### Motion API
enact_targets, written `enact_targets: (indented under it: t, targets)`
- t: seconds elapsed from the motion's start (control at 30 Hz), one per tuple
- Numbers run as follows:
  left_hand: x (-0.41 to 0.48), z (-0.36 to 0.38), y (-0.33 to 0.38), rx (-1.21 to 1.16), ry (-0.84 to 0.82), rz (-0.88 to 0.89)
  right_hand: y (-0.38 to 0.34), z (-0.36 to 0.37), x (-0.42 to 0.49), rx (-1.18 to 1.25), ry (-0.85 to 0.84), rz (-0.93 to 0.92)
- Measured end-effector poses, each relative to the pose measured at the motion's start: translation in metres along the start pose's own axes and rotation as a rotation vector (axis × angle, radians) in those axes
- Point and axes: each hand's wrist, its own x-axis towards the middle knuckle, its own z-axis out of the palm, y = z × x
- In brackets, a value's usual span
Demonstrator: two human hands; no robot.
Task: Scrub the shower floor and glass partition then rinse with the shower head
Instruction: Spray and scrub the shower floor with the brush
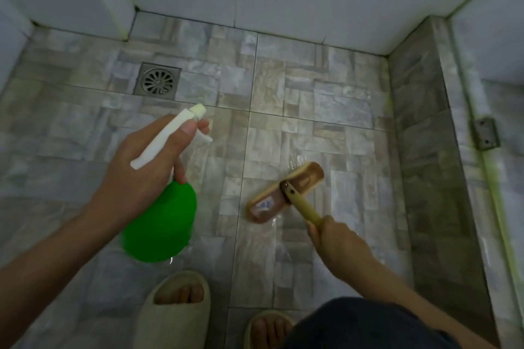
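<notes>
My left hand grips the white trigger head of a green spray bottle, nozzle pointing away over the stone-pattern shower floor. My right hand holds the yellow handle of a scrubbing brush. Its brown head lies flat on the wet tiles near the middle right of the floor. The glass partition stands along the right side above a tiled kerb.
A square metal drain sits at the back left of the floor. White walls close the back and left. A metal hinge bracket is fixed at the partition's base. My feet in pale slippers stand at the front edge.
</notes>
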Motion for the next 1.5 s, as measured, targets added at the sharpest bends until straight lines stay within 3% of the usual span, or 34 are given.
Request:
enact_targets:
  t: [0.23, 0.5, 0.73, 0.97, 1.2, 1.4, 1.5]
  targets:
    - [0.004, -0.007, -0.009, 0.005, 0.014, -0.002, -0.114, -0.061, 0.122, 0.026, 0.150, -0.201]
    - [0.002, -0.034, -0.009, 0.007, 0.113, -0.009, -0.046, -0.015, 0.027, -0.181, 0.046, -0.161]
    - [-0.006, -0.048, -0.008, 0.002, 0.186, -0.032, -0.188, -0.043, 0.133, -0.034, 0.090, -0.364]
    - [-0.010, -0.071, -0.017, -0.036, 0.275, -0.100, -0.099, -0.014, 0.054, -0.221, 0.073, -0.225]
    - [-0.019, -0.085, -0.026, 0.002, 0.352, -0.127, -0.249, -0.055, 0.166, -0.130, 0.105, -0.450]
    - [-0.023, -0.098, -0.033, 0.002, 0.394, -0.131, -0.140, -0.024, 0.101, -0.178, 0.099, -0.317]
    - [-0.025, -0.103, -0.037, 0.010, 0.401, -0.140, -0.164, -0.029, 0.116, -0.211, 0.090, -0.342]
